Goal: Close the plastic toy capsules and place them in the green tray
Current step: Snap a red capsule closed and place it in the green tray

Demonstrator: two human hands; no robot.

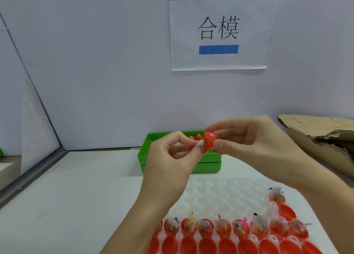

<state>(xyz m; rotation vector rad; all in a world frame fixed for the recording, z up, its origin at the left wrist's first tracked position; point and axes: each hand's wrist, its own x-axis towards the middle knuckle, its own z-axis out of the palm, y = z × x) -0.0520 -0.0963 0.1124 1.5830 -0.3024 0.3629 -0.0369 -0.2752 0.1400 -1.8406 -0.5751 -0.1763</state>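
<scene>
The left hand (168, 158) pinches a small clear packet (198, 145) with curled fingers. Just beside it, the right hand (254, 138) holds a red capsule (210, 140) between thumb and fingertips. Both hands are above the green tray (151, 154).

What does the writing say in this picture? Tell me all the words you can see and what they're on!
"合模": big black characters on the white paper sign taped to the wall with blue tape.
The little toy packets in the open red capsules have black tags, but any print on them is too small and blurred to read.
Nothing readable shows on the green tray or the torn cardboard.
</scene>
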